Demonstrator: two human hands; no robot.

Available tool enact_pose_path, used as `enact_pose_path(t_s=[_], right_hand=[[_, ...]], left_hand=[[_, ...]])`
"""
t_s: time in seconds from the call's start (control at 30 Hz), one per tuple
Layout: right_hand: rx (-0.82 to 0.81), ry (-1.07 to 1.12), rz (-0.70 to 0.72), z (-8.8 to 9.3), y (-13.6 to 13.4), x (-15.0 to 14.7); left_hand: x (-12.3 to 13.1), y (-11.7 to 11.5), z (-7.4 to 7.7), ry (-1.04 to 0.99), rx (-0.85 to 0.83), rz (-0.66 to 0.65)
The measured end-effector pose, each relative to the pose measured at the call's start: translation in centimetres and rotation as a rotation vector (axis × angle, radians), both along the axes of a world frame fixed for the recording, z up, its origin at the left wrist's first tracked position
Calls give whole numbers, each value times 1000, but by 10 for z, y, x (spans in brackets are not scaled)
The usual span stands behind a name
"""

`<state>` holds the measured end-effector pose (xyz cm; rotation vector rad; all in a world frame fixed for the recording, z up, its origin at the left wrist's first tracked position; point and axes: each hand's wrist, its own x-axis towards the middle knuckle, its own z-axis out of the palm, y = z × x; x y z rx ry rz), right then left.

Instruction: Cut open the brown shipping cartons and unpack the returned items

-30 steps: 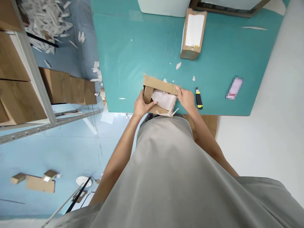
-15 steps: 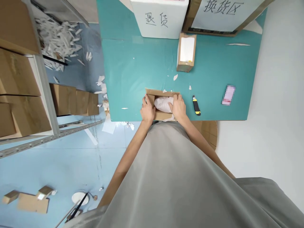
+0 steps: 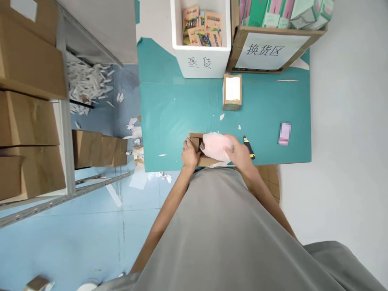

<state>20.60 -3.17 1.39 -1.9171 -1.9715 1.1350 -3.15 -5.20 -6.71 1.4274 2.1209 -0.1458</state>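
Note:
Near the table's front edge stands an open cardboard box. My left hand grips its left side, fingers over the edge. In my right hand, which is somewhat blurred, is a pinkish-white wrapped package, held by its right end. The package is raised over the box opening and covers much of it. What lies inside the wrapping cannot be made out. A black and yellow utility knife lies just right of my right hand, partly behind it.
On the green table stand a small labelled carton, a white bin of packets and a cardboard bin of pink and green boxes. A blurred-out pink item lies right. Shelving with cartons stands left.
My right hand has closed on the wrapped package and lifted it out of the box, slightly rightward. My left hand stays on the box. The view has tilted up, showing the bins' contents.

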Motion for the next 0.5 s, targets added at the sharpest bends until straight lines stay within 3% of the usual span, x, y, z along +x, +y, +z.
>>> enact_pose_path(t_s=[0.07,0.13,0.2,0.3,0.4,0.5], right_hand=[[93,261,-269,-1,-2,39],[178,459,-527,-18,-2,69],[190,542,-757,-47,1,86],[57,418,-1019,-97,7,91],[-24,172,-1105,-134,13,87],[-17,1,-1038,-146,12,91]], left_hand=[[1,3,-2,7,-2,5],[2,5,-1,10,9,14],[2,6,1,-8,35,18],[0,5,7,-46,55,31],[-7,2,14,-61,49,68],[-18,1,19,-86,65,99]])
